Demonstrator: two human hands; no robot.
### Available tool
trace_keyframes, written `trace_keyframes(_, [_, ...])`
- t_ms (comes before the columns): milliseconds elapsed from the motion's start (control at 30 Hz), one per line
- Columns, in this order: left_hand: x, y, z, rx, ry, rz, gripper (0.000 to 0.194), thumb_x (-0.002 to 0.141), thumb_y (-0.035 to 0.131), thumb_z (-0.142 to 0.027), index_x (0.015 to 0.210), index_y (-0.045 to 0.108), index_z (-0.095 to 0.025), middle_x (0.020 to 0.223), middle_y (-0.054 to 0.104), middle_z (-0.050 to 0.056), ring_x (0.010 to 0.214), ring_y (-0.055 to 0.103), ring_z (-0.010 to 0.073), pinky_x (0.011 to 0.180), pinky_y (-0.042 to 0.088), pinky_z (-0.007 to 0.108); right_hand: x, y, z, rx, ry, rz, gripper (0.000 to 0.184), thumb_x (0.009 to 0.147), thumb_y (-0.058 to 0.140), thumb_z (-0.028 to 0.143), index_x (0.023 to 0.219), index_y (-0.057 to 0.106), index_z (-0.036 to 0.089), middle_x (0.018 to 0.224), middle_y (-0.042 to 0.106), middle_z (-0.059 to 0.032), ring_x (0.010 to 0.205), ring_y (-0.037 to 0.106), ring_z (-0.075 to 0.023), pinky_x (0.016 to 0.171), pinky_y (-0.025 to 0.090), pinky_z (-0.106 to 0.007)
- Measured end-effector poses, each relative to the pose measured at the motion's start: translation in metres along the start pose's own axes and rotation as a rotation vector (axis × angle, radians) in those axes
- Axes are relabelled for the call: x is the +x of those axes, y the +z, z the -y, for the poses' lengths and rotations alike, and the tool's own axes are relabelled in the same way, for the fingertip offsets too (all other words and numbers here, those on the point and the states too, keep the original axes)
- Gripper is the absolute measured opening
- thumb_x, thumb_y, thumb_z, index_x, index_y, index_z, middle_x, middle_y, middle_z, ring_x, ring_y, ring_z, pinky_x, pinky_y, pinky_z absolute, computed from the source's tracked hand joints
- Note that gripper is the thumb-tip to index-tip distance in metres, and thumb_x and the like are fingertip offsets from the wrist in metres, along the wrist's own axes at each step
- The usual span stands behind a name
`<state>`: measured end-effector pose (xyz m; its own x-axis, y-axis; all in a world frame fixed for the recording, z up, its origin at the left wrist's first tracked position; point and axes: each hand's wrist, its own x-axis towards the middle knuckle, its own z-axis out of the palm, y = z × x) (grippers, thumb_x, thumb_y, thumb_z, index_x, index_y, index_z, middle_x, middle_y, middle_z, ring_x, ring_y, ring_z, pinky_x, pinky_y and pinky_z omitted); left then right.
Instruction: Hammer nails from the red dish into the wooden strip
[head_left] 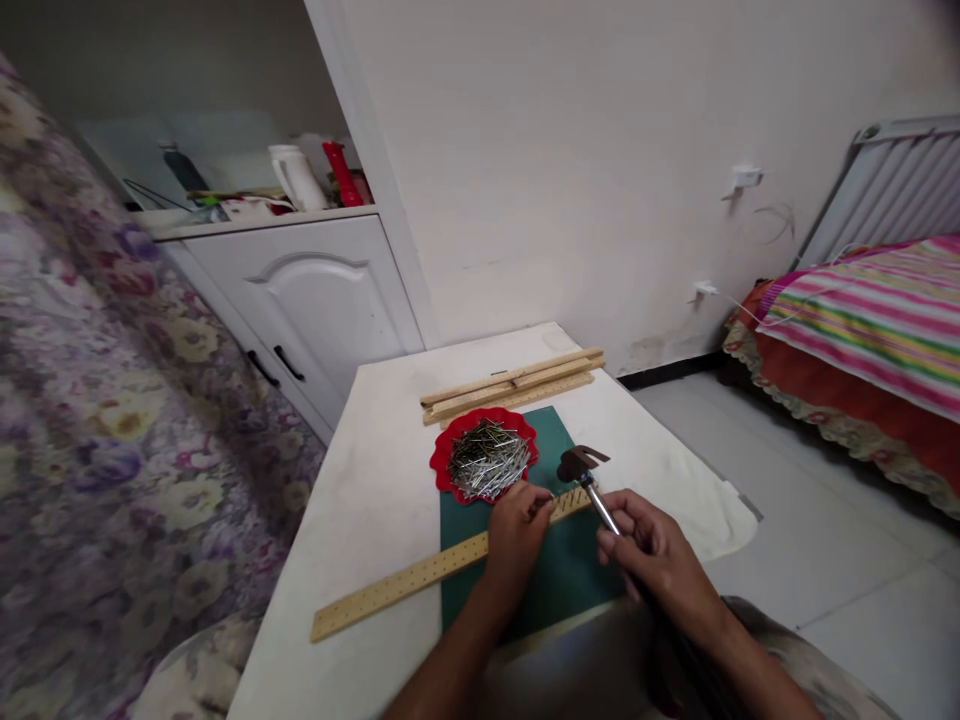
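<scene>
Right grip (646, 548): shiny-shafted claw hammer (589, 483); flat, dotted wooden strip (405, 588).

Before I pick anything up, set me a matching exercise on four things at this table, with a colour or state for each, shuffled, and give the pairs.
Things:
1. Claw hammer
2. Scalloped dish
3. Flat mat
4. Wooden strip running under the left hand

Colours and states:
A. Green, lying on the table
B. Held in the right hand
C. Yellowish, with rows of small dark dots
D. Red, heaped with nails

Pairs: 1-B, 2-D, 3-A, 4-C
</scene>
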<state>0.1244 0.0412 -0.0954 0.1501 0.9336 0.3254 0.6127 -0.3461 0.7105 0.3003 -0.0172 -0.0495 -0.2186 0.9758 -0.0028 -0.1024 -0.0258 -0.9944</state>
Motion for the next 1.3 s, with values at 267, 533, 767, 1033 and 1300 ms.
trace_keyframes(267, [-0.022, -0.008, 0.012, 0.177, 0.123, 0.063, 0.025, 0.077, 0.050, -0.011, 0.098, 0.057, -0.021, 0.102, 0.057, 0.005, 0.097, 0.051, 0.0208, 0.085, 0.042, 0.037, 0.002, -0.009, -0.001, 0.004, -0.065, -0.055, 0.019, 0.085, 0.056, 0.034, 0.094, 0.049, 0.019, 0.063, 0.052, 0.0051, 0.039, 0.036, -0.0040, 0.033, 0.031, -0.013])
trace_keyframes(533, [-0.015, 0.004, 0.012, 0.199, 0.121, 0.097, 0.023, 0.079, 0.046, -0.011, 0.098, 0.056, -0.021, 0.100, 0.058, 0.005, 0.096, 0.051, 0.0200, 0.085, 0.042, 0.036, 0.003, -0.006, 0.000, 0.009, -0.054, -0.062, 0.022, 0.084, 0.057, 0.035, 0.095, 0.050, 0.018, 0.062, 0.051, 0.0047, 0.039, 0.034, -0.0038, 0.033, 0.031, -0.013])
trace_keyframes(767, [-0.015, -0.022, 0.003, 0.250, 0.147, 0.038, 0.015, 0.083, 0.047, -0.015, 0.095, 0.055, -0.019, 0.097, 0.058, 0.005, 0.092, 0.051, 0.0187, 0.083, 0.041, 0.033, 0.003, -0.003, 0.000, 0.009, -0.037, -0.046, 0.023, 0.084, 0.056, 0.036, 0.099, 0.050, 0.019, 0.063, 0.050, 0.0039, 0.044, 0.035, -0.0058, 0.034, 0.031, -0.014])
trace_keyframes(1033, [0.017, -0.068, 0.029, 0.500, -0.037, -0.011, 0.013, 0.085, 0.048, -0.023, 0.090, 0.059, -0.020, 0.091, 0.058, 0.004, 0.088, 0.053, 0.0183, 0.075, 0.040, 0.028, 0.004, -0.002, 0.000, -0.017, -0.031, -0.024, 0.023, 0.085, 0.054, 0.036, 0.100, 0.048, 0.018, 0.064, 0.050, 0.0045, 0.041, 0.034, -0.0044, 0.034, 0.030, -0.014])
trace_keyframes(1300, [0.024, -0.063, 0.021, 0.632, -0.137, 0.073, 0.008, 0.083, 0.050, -0.022, 0.083, 0.058, -0.021, 0.086, 0.060, 0.002, 0.084, 0.056, 0.0159, 0.068, 0.037, 0.024, 0.004, -0.001, -0.003, -0.008, -0.023, -0.006, 0.020, 0.085, 0.053, 0.036, 0.096, 0.048, 0.020, 0.065, 0.051, 0.0054, 0.040, 0.034, -0.0039, 0.034, 0.031, -0.014])
